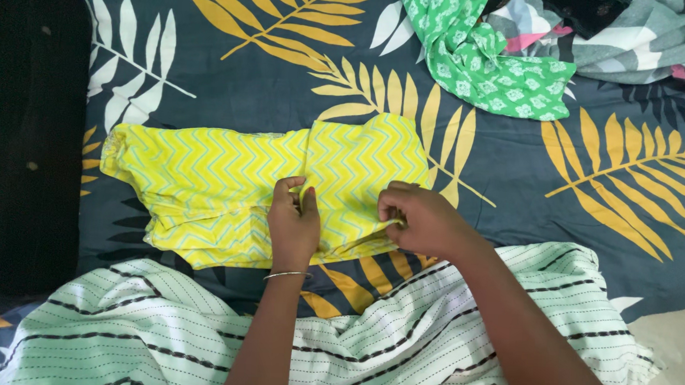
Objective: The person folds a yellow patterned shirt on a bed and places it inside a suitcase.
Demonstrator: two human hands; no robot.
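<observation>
Yellow zigzag garment (226,182) — edge seemingly pinched by left hand (294,221), right hand (423,219).

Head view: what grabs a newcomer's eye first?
The bright yellow zigzag garment laid flat mid-frame on the dark leaf-print bedsheet. Both hands pinch its lower edge: the left hand at the middle fold, the right hand just beside it. A crumpled green floral cloth lies at the top, and a striped pale-green cloth covers the foreground.
</observation>
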